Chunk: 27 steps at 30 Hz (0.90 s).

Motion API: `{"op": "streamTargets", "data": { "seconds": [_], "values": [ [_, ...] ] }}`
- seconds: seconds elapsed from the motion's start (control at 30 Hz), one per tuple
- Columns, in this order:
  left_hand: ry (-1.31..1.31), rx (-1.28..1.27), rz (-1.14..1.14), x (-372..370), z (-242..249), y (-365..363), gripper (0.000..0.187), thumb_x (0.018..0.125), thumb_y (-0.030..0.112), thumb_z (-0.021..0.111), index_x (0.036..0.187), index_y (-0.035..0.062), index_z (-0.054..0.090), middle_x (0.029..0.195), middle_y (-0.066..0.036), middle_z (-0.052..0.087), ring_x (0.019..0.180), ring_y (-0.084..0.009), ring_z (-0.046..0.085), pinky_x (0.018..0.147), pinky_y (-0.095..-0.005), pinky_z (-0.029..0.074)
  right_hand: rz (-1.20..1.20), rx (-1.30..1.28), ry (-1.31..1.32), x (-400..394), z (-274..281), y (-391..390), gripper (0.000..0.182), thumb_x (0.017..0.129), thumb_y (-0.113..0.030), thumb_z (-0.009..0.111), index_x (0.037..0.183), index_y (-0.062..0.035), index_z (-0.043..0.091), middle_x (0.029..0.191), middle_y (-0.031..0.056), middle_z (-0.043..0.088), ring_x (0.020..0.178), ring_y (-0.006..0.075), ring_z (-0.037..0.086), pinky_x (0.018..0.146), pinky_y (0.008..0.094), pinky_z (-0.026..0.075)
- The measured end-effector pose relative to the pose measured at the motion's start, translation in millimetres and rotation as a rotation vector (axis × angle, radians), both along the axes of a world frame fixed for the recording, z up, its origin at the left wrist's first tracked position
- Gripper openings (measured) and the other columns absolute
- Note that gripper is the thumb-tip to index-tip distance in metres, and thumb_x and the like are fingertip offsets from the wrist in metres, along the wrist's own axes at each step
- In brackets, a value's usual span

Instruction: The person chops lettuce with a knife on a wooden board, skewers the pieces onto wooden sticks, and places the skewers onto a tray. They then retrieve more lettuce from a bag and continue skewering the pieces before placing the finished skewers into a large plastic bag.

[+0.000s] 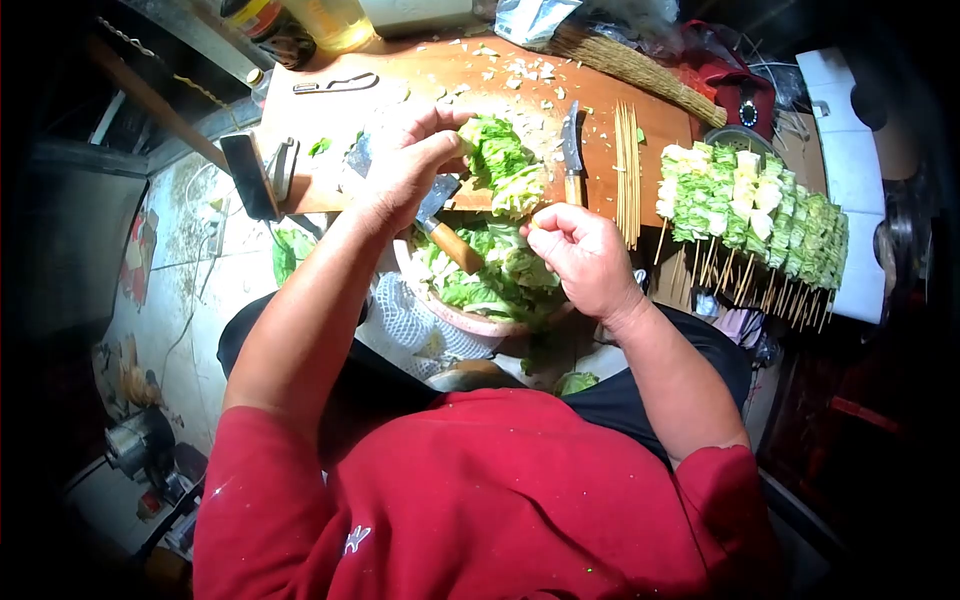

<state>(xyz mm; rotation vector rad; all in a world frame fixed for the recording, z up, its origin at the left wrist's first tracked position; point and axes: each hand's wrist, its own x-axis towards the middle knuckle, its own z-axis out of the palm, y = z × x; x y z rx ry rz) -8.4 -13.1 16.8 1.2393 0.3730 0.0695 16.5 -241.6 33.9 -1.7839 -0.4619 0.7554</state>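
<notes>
My left hand (415, 160) is closed on the upper end of a bunch of folded lettuce leaves (503, 165), held above the near edge of the wooden board. At the lower end of the bunch, my right hand (580, 255) pinches what looks like the end of a bamboo skewer, mostly hidden by the fingers. Below both hands, a basin (475, 318) holds loose lettuce leaves (490, 265). A cleaver (452, 243) with a wooden handle lies under my left wrist, its handle jutting over the basin. Right of the bunch lies a curved knife (573, 150).
Bare bamboo skewers (627, 175) lie on the board (420, 70), which is strewn with scraps. Finished lettuce skewers (750, 205) are stacked at right. A phone (250, 175) stands at left. A straw broom (640, 70) and bottles (330, 22) are at the back.
</notes>
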Motion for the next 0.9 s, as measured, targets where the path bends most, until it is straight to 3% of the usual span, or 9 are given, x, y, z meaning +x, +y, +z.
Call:
{"op": "streamTargets", "data": {
  "seconds": [0.17,0.23,0.43,0.6,0.67,0.7,0.73,0.83,0.9],
  "values": [
    [-0.058,0.119,0.069,2.1,5.1,1.8,0.035,0.085,0.01,0.051,0.118,0.0,0.055,0.102,-0.009,0.061,0.084,-0.0138,0.06,0.077,-0.0285,0.051,-0.08,0.077,0.063,5.1,-3.1,4.6,0.013,0.086,-0.012,0.062,0.09,0.0001,0.064,0.071,-0.0015,0.06,0.063,0.0038,0.05,0.059,0.0214,0.043],
    [-0.023,0.145,0.111,3.4,6.3,5.2,0.04,0.087,0.012,0.045,0.125,0.0014,0.053,0.107,-0.012,0.061,0.078,-0.0182,0.061,0.081,-0.0307,0.05,-0.083,0.087,0.055,8.7,-8.2,2.5,0.013,0.086,-0.012,0.061,0.091,-0.0002,0.064,0.072,-0.0017,0.06,0.064,0.0037,0.051,0.059,0.0213,0.043],
    [0.05,0.066,0.225,5.6,-2.8,16.0,0.035,0.089,0.009,0.05,0.122,-0.001,0.053,0.106,-0.014,0.061,0.074,-0.0155,0.061,0.074,-0.0301,0.052,-0.245,0.018,-0.029,41.4,-50.6,-18.7,0.013,0.086,-0.014,0.061,0.089,-0.0022,0.065,0.066,-0.0033,0.056,0.06,0.004,0.05,0.055,0.0218,0.042],
    [0.07,0.068,0.222,4.8,0.8,11.9,0.035,0.086,0.005,0.053,0.121,-0.0014,0.053,0.106,-0.013,0.06,0.071,-0.0142,0.06,0.072,-0.0281,0.052,-0.39,-0.159,-0.234,69.5,-83.9,-45.0,0.018,0.084,-0.019,0.062,0.086,-0.0019,0.066,0.068,0.0028,0.063,0.062,0.0085,0.056,0.06,0.026,0.046],
    [0.075,0.066,0.221,4.5,1.4,12.0,0.034,0.086,0.003,0.053,0.12,-0.0016,0.054,0.106,-0.013,0.059,0.071,-0.0141,0.059,0.071,-0.0274,0.052,-0.445,-0.341,-0.272,78.7,-101.8,-57.0,0.02,0.084,-0.023,0.061,0.088,-0.0037,0.066,0.073,0.0055,0.066,0.067,0.0132,0.061,0.065,0.0285,0.048],
    [0.079,0.073,0.219,4.4,1.3,12.6,0.034,0.086,0.003,0.053,0.12,-0.0017,0.054,0.106,-0.013,0.06,0.071,-0.0142,0.059,0.071,-0.0275,0.052,-0.42,-0.482,-0.321,78.1,-96.1,-58.7,0.023,0.085,-0.027,0.059,0.09,-0.0063,0.067,0.081,0.0093,0.069,0.075,0.0232,0.066,0.071,0.0341,0.05],
    [0.084,0.08,0.218,4.1,1.1,13.3,0.034,0.086,0.003,0.053,0.119,-0.0017,0.054,0.106,-0.013,0.06,0.071,-0.0143,0.059,0.071,-0.0276,0.052,-0.418,-0.482,-0.322,77.9,-91.1,-58.7,0.023,0.085,-0.027,0.059,0.09,-0.0063,0.067,0.081,0.0093,0.069,0.075,0.0232,0.066,0.071,0.0341,0.05],
    [0.074,0.102,0.214,2.8,2.2,15.3,0.034,0.085,0.003,0.053,0.119,-0.0018,0.055,0.105,-0.013,0.06,0.071,-0.0145,0.06,0.07,-0.0276,0.052,-0.234,-0.868,-0.442,77.4,-74.3,-58.5,0.023,0.082,-0.023,0.055,0.093,-0.0077,0.067,0.093,0.0159,0.068,0.086,0.0356,0.064,0.078,0.0425,0.05],
    [0.074,0.092,0.225,2.0,5.2,15.4,0.034,0.085,0.003,0.054,0.118,-0.002,0.055,0.104,-0.013,0.061,0.071,-0.0147,0.06,0.07,-0.0276,0.052,-0.167,-1.0,-0.478,78.8,-57.2,-51.3,0.022,0.081,-0.022,0.055,0.092,-0.0075,0.067,0.093,0.0166,0.068,0.087,0.0353,0.064,0.078,0.0427,0.05]
  ]
}}
